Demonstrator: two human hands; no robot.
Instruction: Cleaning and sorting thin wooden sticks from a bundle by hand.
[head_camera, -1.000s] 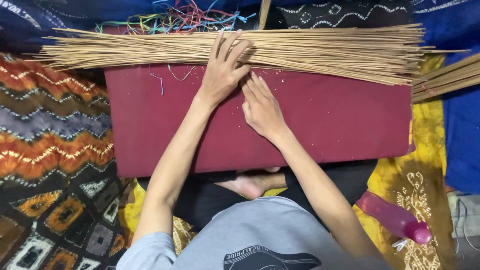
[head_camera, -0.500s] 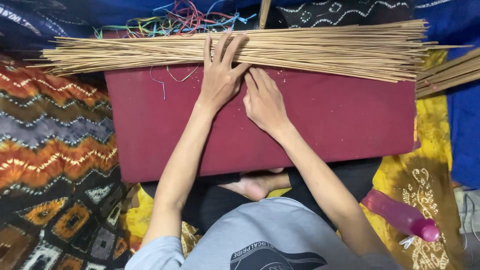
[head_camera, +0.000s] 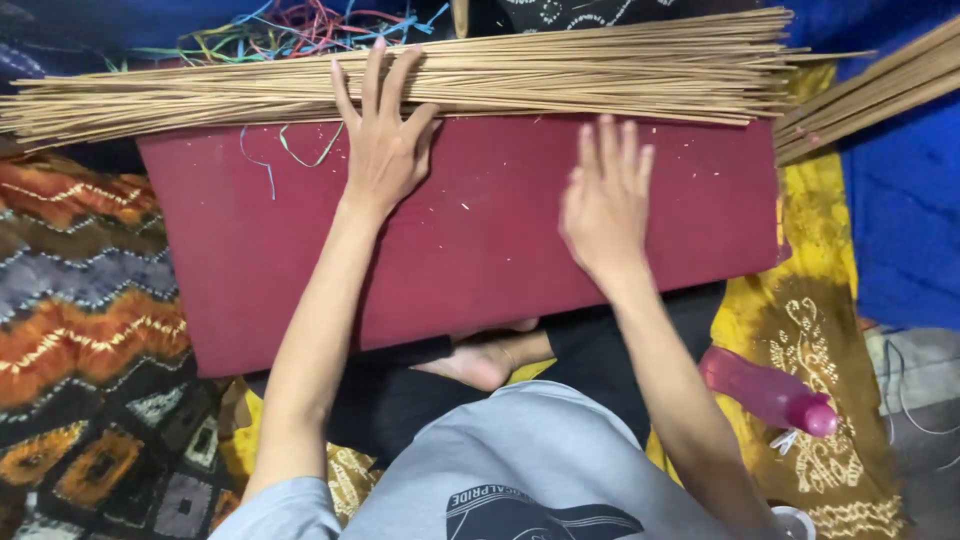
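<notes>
1. A long bundle of thin sticks (head_camera: 560, 75) lies across the far edge of a dark red board (head_camera: 480, 250). The sticks are pale tan, straight and very slender, packed side by side in a loose flat layer that runs nearly the whole width of the view.
2. The stick ends are uneven: at the left they taper to a ragged point past the board's edge, and at the right a few poke out beyond the rest.
3. The left hand (head_camera: 385, 150) rests flat with its fingers (head_camera: 375, 75) spread wide over the sticks, palm on the board just below them. It presses down and grips nothing.
4. The right hand (head_camera: 605, 200) is over the middle of the board, near the sticks but apart from them. Its fingers (head_camera: 610, 145) are straight and slightly fanned, holding nothing; they look a little blurred.
5. The board sits on the person's lap, with a bare foot (head_camera: 480, 360) showing under its near edge.
6. A second bundle of sticks (head_camera: 870, 95) lies at an angle at the far right, apart from the main one.
7. A tangle of coloured threads (head_camera: 290, 25) lies behind the sticks, and a couple of strands (head_camera: 290, 155) trail onto the board.
8. A pink bottle (head_camera: 770, 395) lies on yellow patterned cloth (head_camera: 800, 320) by the person's right arm.
</notes>
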